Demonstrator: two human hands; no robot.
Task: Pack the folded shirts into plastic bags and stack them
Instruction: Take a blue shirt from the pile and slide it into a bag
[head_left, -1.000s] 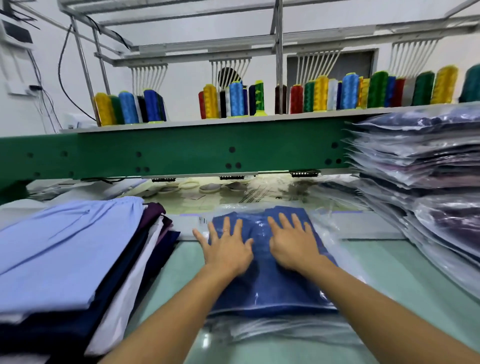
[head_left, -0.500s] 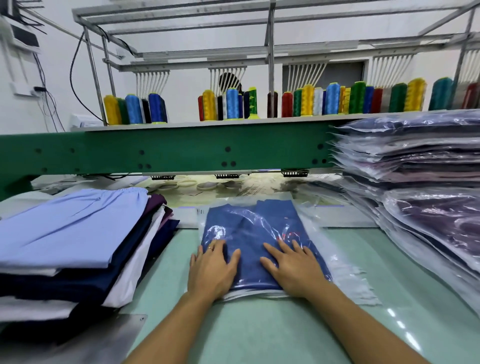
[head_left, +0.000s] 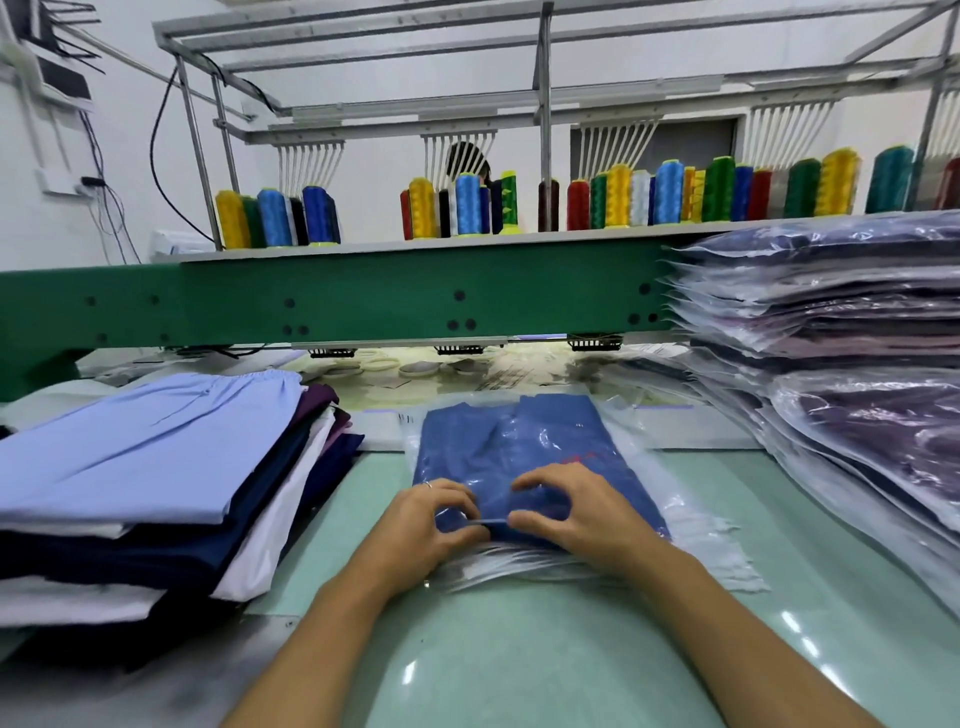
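A folded blue shirt (head_left: 524, 447) lies inside a clear plastic bag (head_left: 649, 467) on the pale green table (head_left: 519, 649), on top of more flat empty bags. My left hand (head_left: 426, 525) and my right hand (head_left: 576, 512) rest on the near edge of the bag, fingers curled and pinching the plastic at its opening. A pile of unbagged folded shirts (head_left: 150, 467), light blue on top, sits to the left. A tall stack of bagged shirts (head_left: 831, 364) stands at the right.
A green embroidery machine beam (head_left: 363, 301) crosses the back of the table, with rows of coloured thread cones (head_left: 670, 192) on the shelf above. Hoops and papers lie under the beam. A person's head shows behind the cones.
My hands have slid from the far part of the shirt back to the bag's near edge. Flat palms have turned into curled, pinching fingers.
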